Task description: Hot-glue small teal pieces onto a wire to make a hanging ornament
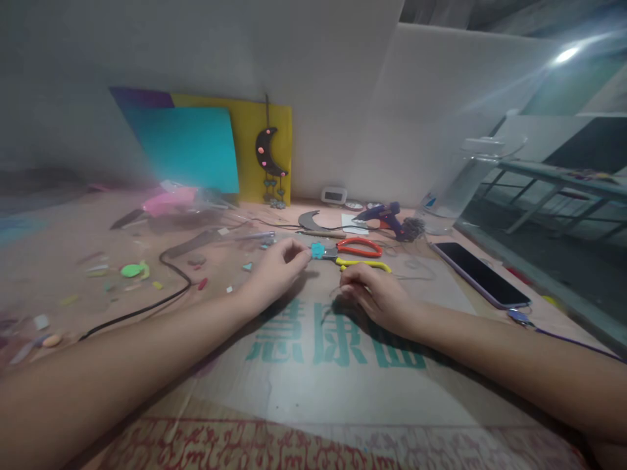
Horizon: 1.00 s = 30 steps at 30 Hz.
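My left hand is closed, thumb and fingertips pinched at the edge of a small teal flower-shaped piece. That piece lies against the jaws of a pair of pliers with one red and one yellow handle. Just below the yellow handle, my right hand has its fingers curled together. A thin, wire-like line shows at its fingertips, faint and partly hidden. Both hands are low over a translucent sheet with green characters beneath it.
Behind the pliers are a grey crescent cutout, a dark-blue glue gun and a small white digital clock. A moon ornament hangs on a yellow board. A phone lies right; scraps and a black cord lie left.
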### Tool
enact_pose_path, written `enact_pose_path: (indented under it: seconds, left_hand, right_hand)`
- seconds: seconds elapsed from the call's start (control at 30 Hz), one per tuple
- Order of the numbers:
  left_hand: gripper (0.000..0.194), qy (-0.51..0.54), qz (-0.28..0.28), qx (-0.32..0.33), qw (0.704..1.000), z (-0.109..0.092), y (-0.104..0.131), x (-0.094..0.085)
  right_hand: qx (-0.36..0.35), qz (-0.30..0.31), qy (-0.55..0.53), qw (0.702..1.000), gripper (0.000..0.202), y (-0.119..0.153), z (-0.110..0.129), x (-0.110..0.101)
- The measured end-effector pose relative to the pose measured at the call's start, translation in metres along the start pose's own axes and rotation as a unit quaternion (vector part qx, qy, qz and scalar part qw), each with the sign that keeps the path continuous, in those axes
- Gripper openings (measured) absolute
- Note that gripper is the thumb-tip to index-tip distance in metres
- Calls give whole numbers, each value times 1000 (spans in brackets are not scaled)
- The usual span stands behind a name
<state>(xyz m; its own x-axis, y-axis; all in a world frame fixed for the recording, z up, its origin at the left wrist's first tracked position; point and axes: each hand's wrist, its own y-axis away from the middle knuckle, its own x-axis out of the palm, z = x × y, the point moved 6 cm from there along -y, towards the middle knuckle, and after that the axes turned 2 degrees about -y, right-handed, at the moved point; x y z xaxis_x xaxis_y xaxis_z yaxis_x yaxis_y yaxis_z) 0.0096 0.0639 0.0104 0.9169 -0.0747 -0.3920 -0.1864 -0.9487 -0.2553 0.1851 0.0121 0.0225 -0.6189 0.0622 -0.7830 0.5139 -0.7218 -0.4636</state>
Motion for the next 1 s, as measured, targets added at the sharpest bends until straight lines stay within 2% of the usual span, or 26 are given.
enact_pose_path:
  seconds: [0.1,0.2,0.33,0.6,0.7,0.83,1.0]
  left_hand:
    - [17,-18,10,8,1000,-8,4,1]
    - [18,-27,21,25,999,-12,6,2]
    - [18,-33,31,34,998,-10,6,4]
    - [18,-54,37,51,997,-12,6,5]
    - [16,-84,36,53,994,-13,6,5]
    - [19,-135,64,29,988,-8,7,9]
    - [21,-119,62,35,990,-5,7,9]
  right_hand:
    - [-40,-51,-39,997,16,-3,-3,-5]
    - [-63,-75,-38,995,19,-5,-6,-9]
    - [-70,-82,-21,994,9,-8,-4,-13]
    - [-80,-113,-26,990,12,-11,-1,-19]
    - [-81,-109,-25,990,10,-11,-1,-18]
    - [-104,-107,-20,989,9,-12,3,-18]
    - [-131,-102,-16,986,11,-12,3,-16]
